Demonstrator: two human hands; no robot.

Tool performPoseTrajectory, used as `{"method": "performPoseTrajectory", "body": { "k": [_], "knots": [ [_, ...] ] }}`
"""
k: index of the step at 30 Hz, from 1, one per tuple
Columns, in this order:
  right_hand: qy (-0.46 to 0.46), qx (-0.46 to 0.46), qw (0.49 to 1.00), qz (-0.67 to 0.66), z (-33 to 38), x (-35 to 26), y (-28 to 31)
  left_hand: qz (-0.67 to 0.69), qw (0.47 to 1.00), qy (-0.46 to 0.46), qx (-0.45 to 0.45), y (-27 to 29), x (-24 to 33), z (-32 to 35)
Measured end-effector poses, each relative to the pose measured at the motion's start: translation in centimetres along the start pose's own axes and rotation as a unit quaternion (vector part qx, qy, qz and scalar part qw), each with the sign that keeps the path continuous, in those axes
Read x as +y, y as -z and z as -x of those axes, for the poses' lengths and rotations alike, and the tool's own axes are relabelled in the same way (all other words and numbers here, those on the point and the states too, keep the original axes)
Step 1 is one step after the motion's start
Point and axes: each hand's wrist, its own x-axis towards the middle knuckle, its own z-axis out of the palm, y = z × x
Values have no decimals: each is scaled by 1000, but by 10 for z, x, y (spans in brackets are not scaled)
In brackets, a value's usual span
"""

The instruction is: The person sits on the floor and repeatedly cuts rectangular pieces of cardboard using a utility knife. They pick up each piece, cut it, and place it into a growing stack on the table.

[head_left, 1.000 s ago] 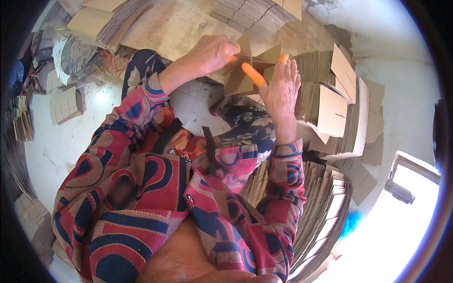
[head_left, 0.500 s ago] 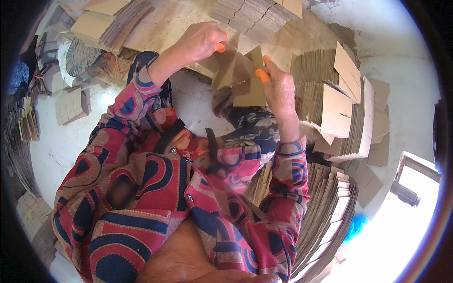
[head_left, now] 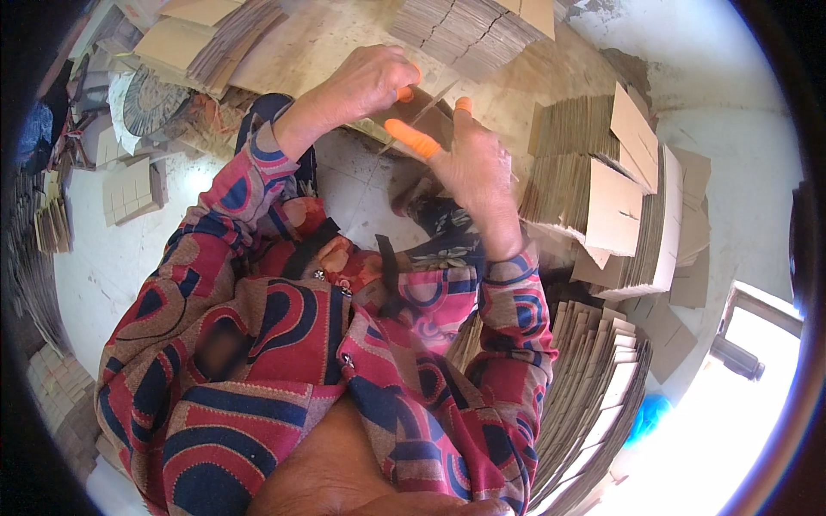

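Right now I hold a flat piece of brown cardboard (head_left: pixel 422 107) up in front of me, between both hands, raised clear of the floor (head_left: pixel 361 185) so that I can work its flaps in the air rather than against anything. My left hand (head_left: pixel 366 82) closes over the piece's left edge; its fingers curl down around the board, and an orange rubber tip shows on one of them just where it meets the card. My right hand (head_left: pixel 473 163) stands on the other side, more open: the palm is flat and turned toward the board, the fingers (head_left: pixel 413 139) stretched out and pressing on it, two of them capped in orange. I judge the caps are there for grip on the smooth card.

Stacks of folded cardboard blanks (head_left: pixel 594 189) stand close at my right, within an easy reach, and another long stack (head_left: pixel 594 387) runs beside my right elbow. More bundles (head_left: pixel 465 30) lie ahead of me, and smaller piles (head_left: pixel 129 185) sit off to my left on the pale floor. My patterned red and blue sleeves (head_left: pixel 508 301) come up from the lower edge.
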Motion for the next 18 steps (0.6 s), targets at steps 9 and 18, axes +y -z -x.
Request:
{"method": "performPoseTrajectory", "body": {
  "k": [9, 18],
  "knots": [
    [65, 43, 996, 53, -2, 28, -4, 28, 999, 28, -1, 2, -4, 6],
    [115, 42, 991, 61, 6, 50, -36, 129, 990, -16, 56, -2, 13, 3]
  ]
}}
